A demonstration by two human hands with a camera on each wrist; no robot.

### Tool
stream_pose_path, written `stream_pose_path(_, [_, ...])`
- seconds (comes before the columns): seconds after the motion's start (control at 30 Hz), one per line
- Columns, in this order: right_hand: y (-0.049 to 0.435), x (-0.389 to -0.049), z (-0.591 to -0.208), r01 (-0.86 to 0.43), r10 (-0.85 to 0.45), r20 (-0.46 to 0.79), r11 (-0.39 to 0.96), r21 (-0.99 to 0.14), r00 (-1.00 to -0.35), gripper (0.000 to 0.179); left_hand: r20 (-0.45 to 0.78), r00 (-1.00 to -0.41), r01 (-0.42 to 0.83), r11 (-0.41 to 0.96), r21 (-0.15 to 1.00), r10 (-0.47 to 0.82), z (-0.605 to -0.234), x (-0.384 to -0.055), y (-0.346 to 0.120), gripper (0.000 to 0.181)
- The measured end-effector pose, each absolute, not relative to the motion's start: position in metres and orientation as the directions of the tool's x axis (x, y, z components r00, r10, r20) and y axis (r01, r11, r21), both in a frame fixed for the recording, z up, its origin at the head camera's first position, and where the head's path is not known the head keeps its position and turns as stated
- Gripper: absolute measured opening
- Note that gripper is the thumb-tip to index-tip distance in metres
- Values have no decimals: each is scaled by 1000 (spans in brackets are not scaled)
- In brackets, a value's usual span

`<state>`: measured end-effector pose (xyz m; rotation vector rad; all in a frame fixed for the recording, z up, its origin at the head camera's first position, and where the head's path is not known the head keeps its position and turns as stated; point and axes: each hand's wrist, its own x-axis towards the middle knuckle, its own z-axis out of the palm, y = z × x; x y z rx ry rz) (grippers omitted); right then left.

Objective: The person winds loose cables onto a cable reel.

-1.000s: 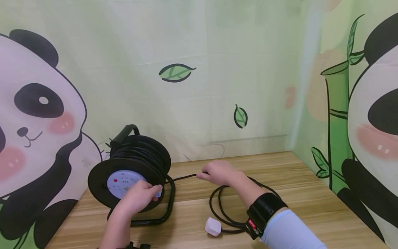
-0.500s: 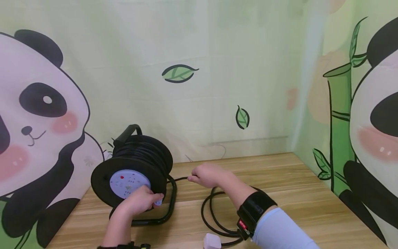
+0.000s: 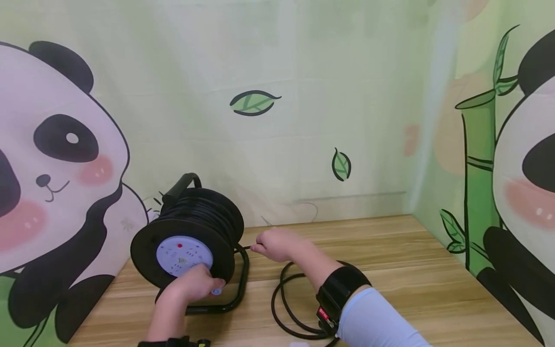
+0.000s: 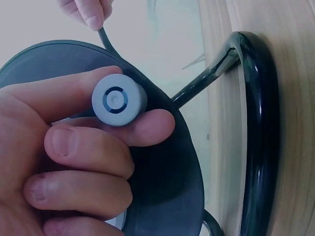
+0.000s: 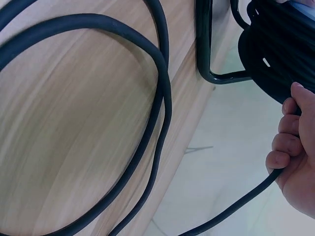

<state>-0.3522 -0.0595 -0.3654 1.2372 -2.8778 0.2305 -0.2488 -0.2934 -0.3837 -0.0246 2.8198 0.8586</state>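
A black cable reel [image 3: 182, 255] with a round socket face [image 3: 184, 253] stands on the table at left, tilted in its tube frame [image 3: 244, 279]. My left hand [image 3: 195, 284] grips the light-coloured crank knob [image 4: 118, 100] on the reel's front disc, between thumb and forefinger in the left wrist view. To the right of the reel, my right hand [image 3: 277, 245] holds the black cable [image 5: 236, 206] that runs to the drum, fingers curled round it in the right wrist view. Slack cable loops lie under the right forearm.
A pale plug [image 3: 299, 344] shows only its top at the head view's lower edge. The wooden table [image 3: 381, 250] meets a green printed backdrop [image 3: 286, 144] at the back. The reel's carrying handle [image 3: 179, 188] points up behind the drum.
My right hand has moved left toward the reel with the cable. The left hand has carried the knob slightly downward. The cable loops and plug have shifted, the plug nearly out of the head view.
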Motion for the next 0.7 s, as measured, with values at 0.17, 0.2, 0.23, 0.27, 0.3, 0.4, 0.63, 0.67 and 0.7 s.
stream_pose_path(0.17, [-61, -352, -369, -717, -718, 60, 682, -144, -694, 38, -192, -981, -73, 835, 545, 39, -384, -248, -293, 25])
stream_pose_path(0.2, [-60, -352, -370, -717, -718, 58, 681, -151, -694, 37, -192, -981, -75, 831, 550, 39, -384, -248, -293, 25])
stream_pose_path(0.23, [-59, -352, -371, -716, -718, 58, 679, -160, -694, 36, -194, -980, -78, 827, 557, 38, -384, -247, -292, 25])
stream_pose_path(0.27, [-57, -352, -372, -716, -718, 59, 678, -169, -694, 36, -198, -980, -83, 822, 564, 37, -384, -247, -292, 25])
stream_pose_path(0.3, [-55, -352, -372, -714, -718, 56, 675, -186, -694, 36, -200, -979, -86, 817, 570, 37, -384, -247, -291, 25])
stream_pose_path(0.4, [-46, -354, -373, -701, -712, 59, 669, -246, -700, 36, -212, -977, -101, 802, 589, 33, -383, -246, -290, 25])
stream_pose_path(0.63, [-9, -364, -374, -666, -676, 113, 660, -347, -729, 41, -239, -971, -128, 793, 596, 23, -383, -245, -291, 25])
stream_pose_path(0.67, [-2, -367, -374, -662, -667, 126, 664, -348, -735, 41, -241, -970, -130, 793, 595, 22, -383, -246, -292, 24])
stream_pose_path(0.7, [5, -368, -373, -654, -654, 134, 674, -343, -744, 42, -242, -970, -129, 794, 593, 22, -383, -246, -292, 24])
